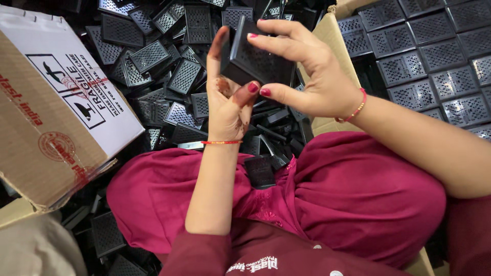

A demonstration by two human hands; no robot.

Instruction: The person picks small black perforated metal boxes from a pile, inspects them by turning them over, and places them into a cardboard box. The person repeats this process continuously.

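Both hands hold one small black plastic box (255,56) with a perforated face, raised above my lap. My left hand (227,97) grips it from below and the left, thumb up along its side. My right hand (302,66) clasps it from the right, fingers over its top edge and thumb beneath. A flat black perforated piece (260,171) lies on my magenta-clothed lap (332,194), directly under the hands.
A heap of loose black perforated plastic parts (163,71) covers the floor ahead. A cardboard box (56,107) lies tipped at the left. At the right, another carton (335,122) holds the same parts (434,56) laid in neat rows.
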